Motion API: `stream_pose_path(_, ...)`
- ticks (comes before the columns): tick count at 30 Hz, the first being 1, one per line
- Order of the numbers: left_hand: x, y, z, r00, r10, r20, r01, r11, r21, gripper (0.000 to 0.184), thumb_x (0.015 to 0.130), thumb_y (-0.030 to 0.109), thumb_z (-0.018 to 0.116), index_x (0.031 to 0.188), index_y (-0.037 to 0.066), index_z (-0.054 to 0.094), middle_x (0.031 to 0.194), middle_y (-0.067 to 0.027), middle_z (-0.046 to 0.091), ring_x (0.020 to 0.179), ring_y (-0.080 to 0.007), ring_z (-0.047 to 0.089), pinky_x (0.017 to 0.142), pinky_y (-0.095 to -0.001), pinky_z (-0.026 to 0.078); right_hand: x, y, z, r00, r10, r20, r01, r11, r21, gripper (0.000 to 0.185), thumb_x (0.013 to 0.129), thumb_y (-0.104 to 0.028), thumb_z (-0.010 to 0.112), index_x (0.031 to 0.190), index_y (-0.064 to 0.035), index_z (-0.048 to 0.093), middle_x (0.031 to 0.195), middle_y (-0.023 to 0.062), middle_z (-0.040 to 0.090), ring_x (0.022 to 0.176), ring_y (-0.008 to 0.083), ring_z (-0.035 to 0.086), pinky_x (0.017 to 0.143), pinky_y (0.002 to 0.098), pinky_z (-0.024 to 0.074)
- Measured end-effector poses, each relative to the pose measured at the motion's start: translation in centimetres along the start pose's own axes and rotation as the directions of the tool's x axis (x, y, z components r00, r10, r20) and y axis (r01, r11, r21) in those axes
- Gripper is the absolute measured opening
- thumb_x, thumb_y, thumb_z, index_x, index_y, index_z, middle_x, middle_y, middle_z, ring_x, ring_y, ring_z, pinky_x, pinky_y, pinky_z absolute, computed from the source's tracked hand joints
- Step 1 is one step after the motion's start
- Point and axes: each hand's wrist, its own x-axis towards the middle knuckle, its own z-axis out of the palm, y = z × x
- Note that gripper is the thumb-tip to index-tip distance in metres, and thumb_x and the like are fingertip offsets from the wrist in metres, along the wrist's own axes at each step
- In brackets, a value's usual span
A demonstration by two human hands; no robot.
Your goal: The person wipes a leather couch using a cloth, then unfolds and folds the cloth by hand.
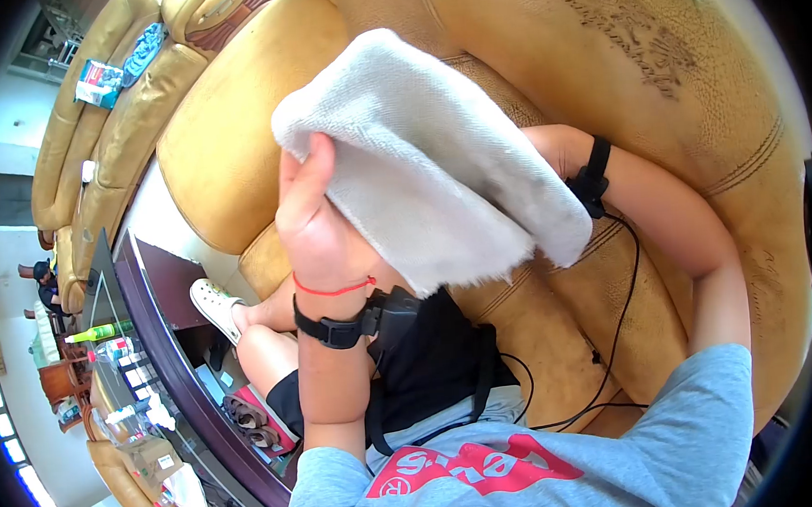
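Observation:
A white towel-like cloth (437,149) with a frayed lower edge hangs folded in front of me, over the tan sofa. My left hand (311,213) is closed on its left edge, the thumb lying over the fabric. Behind the cloth's right side goes my right hand (543,143); only the part near the wrist shows, and its fingers are hidden. Black straps with small dark boxes sit on the left wrist and right forearm, and a red string circles the left wrist.
Around me is a tan leather sofa (259,123). A black cable (629,305) runs from the right arm strap across the seat. Left, a dark table (222,441) holds bottles, a cardboard box (151,462) and papers. A person (47,287) is farther off.

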Motion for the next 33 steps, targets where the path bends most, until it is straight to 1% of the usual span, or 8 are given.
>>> stream_pose_path(3, -0.6, 1.3, -1.0, 0.999, 0.042, 0.002, -0.042, 0.993, 0.114, 0.039, 0.109, 0.02, 0.049, 0.145, 0.006, 0.052, 0.139, -0.0122, 0.062, 0.129, -0.0296, 0.059, 0.111, -0.0471, 0.044, 0.5, -0.4, 0.7, 0.994, -0.084, -0.074, 0.086, 0.996, 0.019, 0.047, 0.107, -0.022, 0.056, 0.146, 0.0048, 0.051, 0.137, 0.0109, 0.064, 0.113, 0.0137, 0.067, 0.094, 0.0302, 0.0563)
stream_pose_path(5, -1.1, 2.5, -1.7, 0.997, 0.067, -0.025, -0.062, 0.983, 0.174, 0.038, 0.108, 0.018, 0.049, 0.144, 0.006, 0.052, 0.138, -0.0112, 0.062, 0.128, -0.0292, 0.059, 0.111, -0.0468, 0.044, 1.0, -1.7, 2.0, 0.968, -0.132, -0.214, 0.089, 0.976, -0.198, 0.045, 0.103, -0.016, 0.059, 0.143, 0.0036, 0.053, 0.134, 0.0096, 0.065, 0.11, 0.013, 0.068, 0.093, 0.0296, 0.0565)
stream_pose_path(9, -2.4, 4.6, -2.9, 0.995, 0.099, -0.028, -0.082, 0.928, 0.362, 0.037, 0.107, 0.014, 0.054, 0.142, 0.002, 0.051, 0.134, -0.0123, 0.064, 0.125, -0.0266, 0.061, 0.108, -0.0424, 0.047, 1.7, -1.5, 0.8, 0.902, -0.305, -0.305, 0.215, 0.931, -0.296, 0.04, 0.1, -0.015, 0.064, 0.137, 0.0002, 0.059, 0.122, 0.0079, 0.069, 0.106, 0.0158, 0.069, 0.091, 0.0318, 0.0572)
stream_pose_path(14, -3.6, 5.4, -3.9, 0.984, 0.174, -0.038, -0.102, 0.728, 0.678, 0.035, 0.104, 0.012, 0.062, 0.135, -0.003, 0.055, 0.125, -0.0115, 0.068, 0.117, -0.0185, 0.064, 0.103, -0.0333, 0.048, 1.5, -2.1, 2.4, 0.704, -0.356, -0.614, 0.21, 0.931, -0.298, 0.07, 0.101, -0.019, 0.068, 0.156, -0.0058, 0.027, 0.121, 0.0142, 0.067, 0.098, 0.0205, 0.069, 0.079, 0.0367, 0.0564)
stream_pose_path(23, -4.3, 5.2, -7.5, 0.902, 0.405, -0.152, 0.038, 0.275, 0.961, 0.024, 0.097, 0.013, 0.076, 0.112, -0.005, 0.073, 0.116, -0.0076, 0.073, 0.103, -0.0125, 0.066, 0.091, -0.027, 0.05, 1.8, -2.4, 1.8, 0.697, -0.613, -0.372, 0.469, 0.782, -0.41, 0.049, 0.094, -0.013, 0.076, 0.138, -0.0106, 0.054, 0.123, 0.0069, 0.064, 0.106, 0.0167, 0.065, 0.088, 0.0329, 0.0538)
stream_pose_path(26, -4.1, 5.1, -7.4, 0.861, 0.505, -0.055, 0.02, 0.076, 0.997, 0.021, 0.094, 0.011, 0.078, 0.107, -0.005, 0.075, 0.123, -0.0068, 0.069, 0.102, -0.0124, 0.065, 0.09, -0.0268, 0.049, 1.8, -1.9, 1.8, 0.75, -0.619, -0.235, 0.36, 0.679, -0.64, 0.051, 0.088, -0.008, 0.08, 0.134, -0.0113, 0.059, 0.12, 0.0053, 0.063, 0.108, 0.0158, 0.061, 0.089, 0.0333, 0.0523)
stream_pose_path(30, -4.0, 4.9, -6.5, 0.83, 0.557, 0.034, -0.007, -0.052, 0.999, 0.019, 0.092, 0.007, 0.079, 0.106, -0.005, 0.075, 0.126, -0.0061, 0.066, 0.099, -0.0128, 0.063, 0.09, -0.0271, 0.049, 1.6, -1.4, 1.4, 0.693, -0.71, -0.126, 0.047, 0.219, -0.975, 0.033, 0.084, -0.01, 0.083, 0.116, -0.0083, 0.073, 0.101, 0.0043, 0.06, 0.087, 0.0166, 0.057, 0.078, 0.0304, 0.0495)
stream_pose_path(33, -4.0, 3.9, -5.8, 0.819, 0.573, -0.012, 0.014, 0.001, 1.0, 0.019, 0.092, 0.006, 0.079, 0.106, -0.005, 0.075, 0.118, -0.006, 0.069, 0.099, -0.0132, 0.063, 0.092, -0.0278, 0.049, 1.8, -1.5, 0.7, 0.637, -0.743, -0.206, -0.031, 0.242, -0.97, 0.025, 0.084, -0.013, 0.084, 0.106, -0.0068, 0.077, 0.093, 0.0041, 0.059, 0.08, 0.0165, 0.056, 0.072, 0.0308, 0.0484)
